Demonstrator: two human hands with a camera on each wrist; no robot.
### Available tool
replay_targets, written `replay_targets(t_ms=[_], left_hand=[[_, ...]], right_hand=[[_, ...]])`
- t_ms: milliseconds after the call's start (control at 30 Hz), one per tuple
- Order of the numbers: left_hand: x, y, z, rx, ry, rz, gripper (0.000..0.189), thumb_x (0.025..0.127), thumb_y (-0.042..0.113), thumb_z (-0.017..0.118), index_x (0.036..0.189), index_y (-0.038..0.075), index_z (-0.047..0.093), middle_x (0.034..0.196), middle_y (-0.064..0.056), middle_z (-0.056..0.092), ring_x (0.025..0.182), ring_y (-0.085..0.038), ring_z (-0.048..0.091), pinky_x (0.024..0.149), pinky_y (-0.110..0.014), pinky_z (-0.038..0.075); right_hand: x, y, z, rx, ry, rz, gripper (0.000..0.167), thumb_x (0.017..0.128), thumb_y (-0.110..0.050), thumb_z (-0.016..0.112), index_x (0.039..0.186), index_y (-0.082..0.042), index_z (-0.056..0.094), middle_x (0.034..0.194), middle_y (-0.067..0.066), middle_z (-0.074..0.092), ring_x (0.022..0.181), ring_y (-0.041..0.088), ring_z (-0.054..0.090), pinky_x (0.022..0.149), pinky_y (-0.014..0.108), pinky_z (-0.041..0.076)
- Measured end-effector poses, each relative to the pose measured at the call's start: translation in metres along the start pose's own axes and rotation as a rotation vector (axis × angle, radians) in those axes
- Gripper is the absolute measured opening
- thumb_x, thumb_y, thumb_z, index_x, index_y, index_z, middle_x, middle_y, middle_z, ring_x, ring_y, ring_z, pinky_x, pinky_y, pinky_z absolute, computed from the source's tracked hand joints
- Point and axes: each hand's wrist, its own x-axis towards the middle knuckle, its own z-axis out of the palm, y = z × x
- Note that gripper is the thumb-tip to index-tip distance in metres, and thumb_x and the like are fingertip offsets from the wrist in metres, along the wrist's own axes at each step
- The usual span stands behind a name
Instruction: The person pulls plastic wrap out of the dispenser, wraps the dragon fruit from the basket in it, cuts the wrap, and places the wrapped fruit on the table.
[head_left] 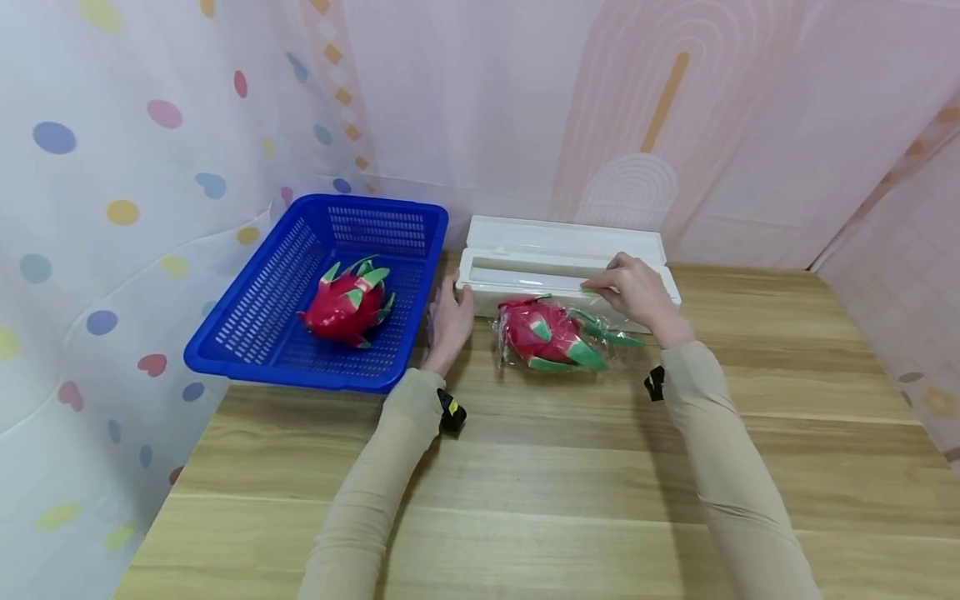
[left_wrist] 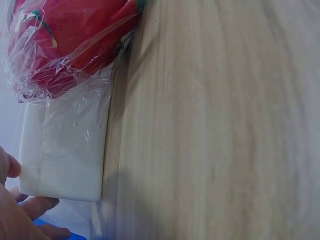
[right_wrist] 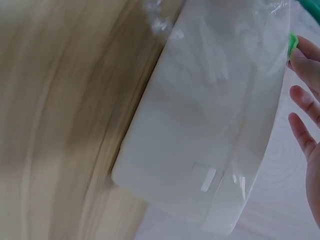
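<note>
A white cling film dispenser (head_left: 483,302) stands at the back of the table with its lid raised. My left hand (head_left: 450,321) grips its left end, thumb at the upper edge and fingers round the end face in the left wrist view. My right hand (head_left: 636,292) pinches a small green slide cutter (right_wrist: 293,44) on the dispenser's front top edge, toward the right. Right in front lies a red dragon fruit (head_left: 551,333) with green scales, wrapped in clear film. Film also drapes over the dispenser's front (left_wrist: 70,165) in both wrist views.
Left of the dispenser stands a blue plastic basket (head_left: 300,377), close beside my left hand. Inside it lies another red dragon fruit (head_left: 347,310). Patterned curtains (head_left: 495,108) hang behind and at both sides of the wooden table (head_left: 540,500).
</note>
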Motion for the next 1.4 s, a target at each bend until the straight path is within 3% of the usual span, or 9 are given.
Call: replay_targets(t_ms=[300,633,1267,1400], left_hand=[[0.001,-0.002,-0.002,-0.014,0.000,-0.005,0.049,0.097,0.040,0.041,0.144,0.025,0.040,0.146,-0.008,0.046,0.128,-0.033,0.048,0.100,-0.051,0.042],[0.001,-0.003,-0.001,-0.012,0.002,-0.002,0.048,0.098,0.040,0.041,0.144,0.025,0.040,0.147,-0.007,0.046,0.128,-0.033,0.048,0.100,-0.051,0.042],[0.000,0.000,-0.001,-0.007,0.002,0.004,0.047,0.098,0.040,0.040,0.144,0.026,0.040,0.145,-0.007,0.048,0.128,-0.032,0.049,0.100,-0.050,0.042],[0.001,-0.002,-0.001,-0.054,-0.007,0.023,0.047,0.099,0.037,0.040,0.144,0.023,0.040,0.144,-0.008,0.048,0.127,-0.030,0.049,0.102,-0.048,0.042]], right_hand=[[-0.011,0.008,-0.003,-0.034,0.062,0.015,0.012,0.080,-0.009,0.074,0.090,-0.012,0.078,0.077,0.009,0.073,0.079,0.027,0.060,0.064,0.042,0.049],[-0.021,0.017,-0.006,-0.036,0.089,0.025,0.015,0.078,-0.004,0.074,0.091,-0.010,0.078,0.083,0.012,0.073,0.086,0.032,0.060,0.074,0.047,0.050],[-0.031,0.024,-0.012,-0.035,0.131,0.016,0.017,0.076,0.001,0.074,0.090,-0.008,0.078,0.080,0.010,0.074,0.082,0.031,0.058,0.071,0.044,0.046],[-0.032,0.024,-0.011,-0.036,0.130,-0.004,0.016,0.077,0.002,0.073,0.090,-0.007,0.077,0.081,0.010,0.075,0.082,0.031,0.059,0.072,0.044,0.048]])
